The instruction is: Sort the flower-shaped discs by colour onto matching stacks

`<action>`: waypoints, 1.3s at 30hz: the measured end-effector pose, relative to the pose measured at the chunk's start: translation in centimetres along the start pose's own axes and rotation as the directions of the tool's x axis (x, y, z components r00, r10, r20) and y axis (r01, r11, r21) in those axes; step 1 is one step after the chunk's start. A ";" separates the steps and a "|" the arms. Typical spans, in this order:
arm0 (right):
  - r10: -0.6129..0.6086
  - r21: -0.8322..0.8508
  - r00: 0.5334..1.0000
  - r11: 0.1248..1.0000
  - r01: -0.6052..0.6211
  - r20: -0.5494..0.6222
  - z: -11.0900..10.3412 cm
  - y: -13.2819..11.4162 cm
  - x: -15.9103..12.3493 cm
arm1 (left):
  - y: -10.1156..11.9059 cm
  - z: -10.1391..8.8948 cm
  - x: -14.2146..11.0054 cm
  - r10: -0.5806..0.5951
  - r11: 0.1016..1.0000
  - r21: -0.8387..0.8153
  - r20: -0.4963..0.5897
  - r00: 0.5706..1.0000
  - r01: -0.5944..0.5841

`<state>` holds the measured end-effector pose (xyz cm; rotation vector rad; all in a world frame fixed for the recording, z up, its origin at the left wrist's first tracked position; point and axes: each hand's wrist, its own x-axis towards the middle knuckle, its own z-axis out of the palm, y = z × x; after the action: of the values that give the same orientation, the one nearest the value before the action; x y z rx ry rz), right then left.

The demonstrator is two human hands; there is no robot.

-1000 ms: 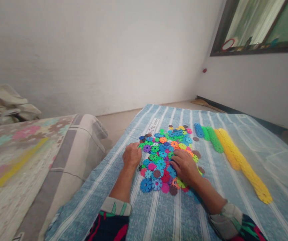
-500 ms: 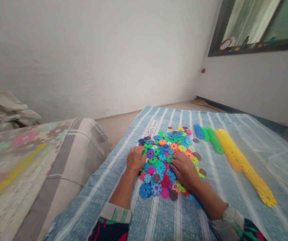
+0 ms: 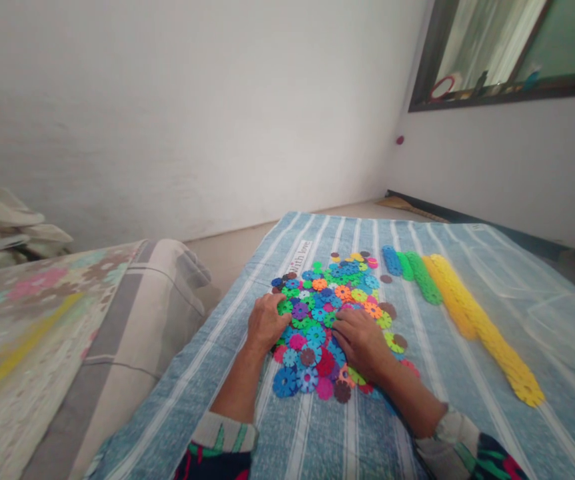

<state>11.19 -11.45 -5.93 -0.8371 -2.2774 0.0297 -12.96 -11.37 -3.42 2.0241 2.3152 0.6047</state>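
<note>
A pile of flat plastic flower-shaped discs (image 3: 325, 293) in blue, green, pink, orange and purple lies on a blue striped cloth (image 3: 317, 433). My left hand (image 3: 265, 323) rests on the pile's left edge, fingers curled down onto the discs. My right hand (image 3: 361, 341) lies on the pile's right side, fingers bent over the discs near the middle. What either hand pinches is hidden under the fingers. To the right run rows of joined discs: a long yellow one (image 3: 482, 330), a green one (image 3: 423, 278) and a short blue one (image 3: 391, 260).
A grey and floral mattress or cushion (image 3: 132, 333) borders the cloth on the left, with folded fabric (image 3: 7, 223) behind it. White walls stand close ahead and on the right. A dark-framed window (image 3: 507, 53) sits at the upper right. A clear plastic sheet (image 3: 557, 313) lies on the cloth's right part.
My left hand has slid right, further onto the pile. My right hand has shifted slightly left toward it. The view has drifted a little.
</note>
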 end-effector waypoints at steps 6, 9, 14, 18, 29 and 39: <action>-0.004 0.005 1.000 1.000 0.004 -0.007 0.0 -0.1 0.1 | 0.1 -0.1 0.0 -0.022 0.988 -0.153 -0.006 1.000 0.021; 0.001 0.002 1.000 1.000 -0.001 0.007 0.0 -0.1 0.2 | 0.3 -0.2 -0.1 -0.037 0.986 -0.161 -0.010 0.999 0.035; 0.019 -0.008 0.999 1.000 -0.019 0.029 -0.2 -0.2 0.5 | 0.1 -0.3 0.2 -0.019 0.986 -0.164 -0.047 0.999 0.011; 0.032 -0.049 0.996 0.998 -0.028 0.081 -0.6 -0.4 0.9 | -0.3 0.0 0.6 0.023 0.994 -0.107 -0.095 0.995 -0.033; 0.062 -0.042 0.996 0.997 -0.059 0.069 -0.6 -0.5 1.3 | 1.5 -0.8 0.1 0.204 0.961 -0.114 -0.326 0.923 -0.252; 0.266 0.089 0.963 0.961 -0.262 -0.036 -1.0 -0.6 2.3 | 6.1 0.1 -1.9 0.468 0.815 -0.244 -0.257 0.845 -0.525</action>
<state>10.22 -10.81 -3.59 -1.0802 -2.0904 0.2225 -6.84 -12.59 -2.19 2.4990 1.5928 1.1360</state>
